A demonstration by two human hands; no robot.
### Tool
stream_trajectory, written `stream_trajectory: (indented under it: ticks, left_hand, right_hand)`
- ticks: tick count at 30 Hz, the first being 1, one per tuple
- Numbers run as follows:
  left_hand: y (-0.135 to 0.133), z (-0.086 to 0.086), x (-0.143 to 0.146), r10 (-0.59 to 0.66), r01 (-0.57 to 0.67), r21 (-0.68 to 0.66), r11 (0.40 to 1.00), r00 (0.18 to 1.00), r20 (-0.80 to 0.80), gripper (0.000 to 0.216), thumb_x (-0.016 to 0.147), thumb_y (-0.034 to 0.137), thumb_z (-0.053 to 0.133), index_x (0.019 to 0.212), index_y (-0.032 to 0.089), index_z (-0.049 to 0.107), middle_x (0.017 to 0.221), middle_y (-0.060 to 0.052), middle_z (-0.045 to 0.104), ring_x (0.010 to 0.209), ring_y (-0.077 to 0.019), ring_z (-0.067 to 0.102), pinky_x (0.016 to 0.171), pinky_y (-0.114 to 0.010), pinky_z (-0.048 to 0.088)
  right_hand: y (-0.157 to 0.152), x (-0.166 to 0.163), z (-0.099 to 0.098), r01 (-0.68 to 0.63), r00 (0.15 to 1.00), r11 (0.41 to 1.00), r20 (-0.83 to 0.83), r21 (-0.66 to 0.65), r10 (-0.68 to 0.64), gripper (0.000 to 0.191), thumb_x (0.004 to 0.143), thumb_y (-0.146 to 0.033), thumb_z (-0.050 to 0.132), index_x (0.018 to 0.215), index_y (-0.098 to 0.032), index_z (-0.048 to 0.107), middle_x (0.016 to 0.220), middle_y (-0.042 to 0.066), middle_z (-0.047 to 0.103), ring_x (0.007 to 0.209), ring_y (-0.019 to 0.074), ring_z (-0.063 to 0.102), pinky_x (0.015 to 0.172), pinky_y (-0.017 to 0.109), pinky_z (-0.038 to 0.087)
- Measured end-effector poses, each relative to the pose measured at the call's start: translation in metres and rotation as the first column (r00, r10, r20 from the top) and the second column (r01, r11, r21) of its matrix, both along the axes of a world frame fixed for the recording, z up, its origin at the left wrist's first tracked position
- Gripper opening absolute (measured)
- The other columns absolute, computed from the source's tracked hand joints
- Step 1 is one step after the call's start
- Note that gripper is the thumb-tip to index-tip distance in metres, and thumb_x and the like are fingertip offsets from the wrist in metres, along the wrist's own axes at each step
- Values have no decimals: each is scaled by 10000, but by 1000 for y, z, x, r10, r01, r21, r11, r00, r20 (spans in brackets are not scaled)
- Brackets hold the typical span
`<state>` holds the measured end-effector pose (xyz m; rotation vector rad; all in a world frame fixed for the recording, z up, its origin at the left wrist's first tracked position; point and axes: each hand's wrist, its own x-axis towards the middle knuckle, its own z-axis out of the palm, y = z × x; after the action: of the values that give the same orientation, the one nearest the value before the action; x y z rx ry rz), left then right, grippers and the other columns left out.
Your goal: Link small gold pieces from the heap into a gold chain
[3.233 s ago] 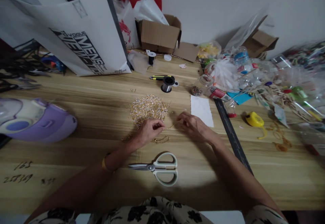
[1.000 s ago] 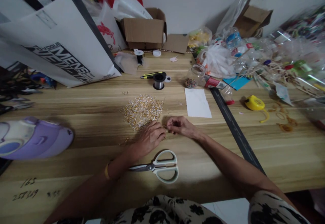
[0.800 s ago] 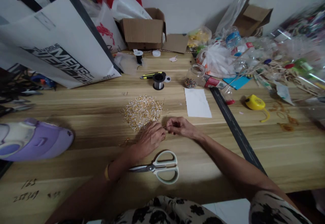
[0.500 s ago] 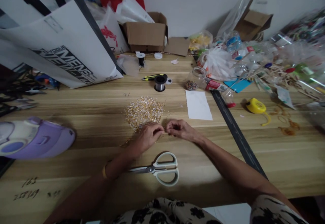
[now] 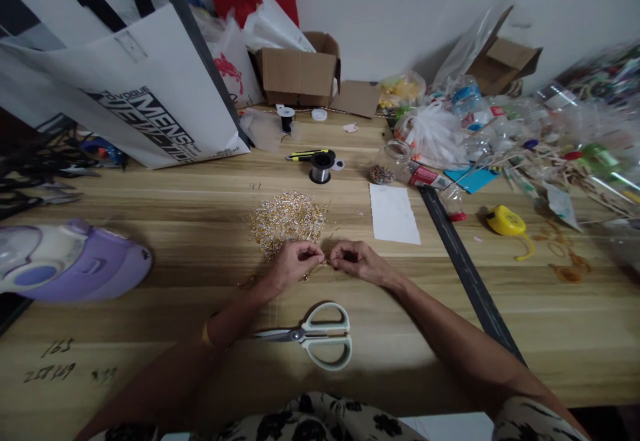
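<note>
Gold strand (image 5: 326, 262) is pinched in the closed fingers of left hand (image 5: 295, 264) and right hand (image 5: 356, 261), just beside the bead pile (image 5: 289, 218), scissors (image 5: 320, 334) near.

Bare forearms, gold bangle (image 5: 205, 332) on left wrist, black-and-cream floral garment (image 5: 320, 421).

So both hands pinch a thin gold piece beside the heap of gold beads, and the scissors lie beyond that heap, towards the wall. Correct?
Not quite. The head view shows the scissors on the near side, between the hands and the person's body. The rest holds: left hand and right hand pinch the thin gold piece beside the heap of gold beads.
</note>
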<state>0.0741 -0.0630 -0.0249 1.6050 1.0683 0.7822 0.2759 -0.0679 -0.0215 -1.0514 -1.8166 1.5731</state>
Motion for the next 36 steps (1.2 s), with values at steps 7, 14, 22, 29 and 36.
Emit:
stream_trajectory:
  ticks: [7,14,22,29,36]
  left_hand:
    - [0,1,1,6,-6,-41,999,1000,18,108,710,204,624,699,106,668,655,-30,658,608,-105,561,577,-196,423]
    - [-1,2,3,4,0,-92,996,999,46,92,696,186,623,698,104,664,629,-21,646,577,-99,545,546,-188,406]
    - [0,1,2,8,-1,-83,997,997,76,103,703,208,640,707,105,652,650,-23,638,606,-104,554,574,-198,419]
    - [-1,0,0,-13,22,-83,996,993,113,111,711,222,642,719,111,641,665,-22,624,632,-106,548,575,-197,410]
    - [-1,-1,1,-8,26,-119,993,989,149,86,696,193,650,717,113,626,658,-13,618,619,-102,547,588,-203,417]
  right_hand:
    - [-1,-1,1,6,1000,1000,-8,11,-6,211,832,-330,584,786,-124,584,684,-3,507,612,93,422,565,212,314]
    - [-3,-4,3,38,999,999,-8,19,-38,199,829,-320,587,793,-124,590,680,-2,517,604,91,427,557,207,324]
    - [-6,-9,-4,81,997,987,-3,138,-81,179,824,-302,599,797,-125,618,681,10,559,611,103,472,559,212,358]
    - [-12,-11,-10,114,991,926,26,359,-132,108,836,-250,592,835,-143,600,729,27,604,651,120,534,593,223,412]
    - [-14,-12,-13,85,986,859,81,504,-145,107,870,-254,545,856,-156,585,778,50,623,662,128,551,609,238,439]
